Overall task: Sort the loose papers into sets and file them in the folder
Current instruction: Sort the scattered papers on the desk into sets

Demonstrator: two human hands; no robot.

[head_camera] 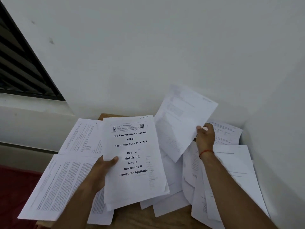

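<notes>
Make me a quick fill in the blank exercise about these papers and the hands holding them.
1. The cover page titled Pre Examination Training is held by the ____ hand.
2. Its print reads Day - ____.
3. The right hand pinches a sheet; the thread on its wrist is ____.
Missing words: left; 2; red.

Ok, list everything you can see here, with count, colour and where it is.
cover-page set: one, white with a printed title, held up at centre
single sheet: one, white, lifted at right
loose papers: many, white, spread over the table
table: one, brown wood, under the papers
window: one, dark slats, upper left
wall: white, behind
red surface: one, lower left
wrist thread: one, red, right wrist
left hand: grips the cover-page set
right hand: pinches the single sheet
</notes>
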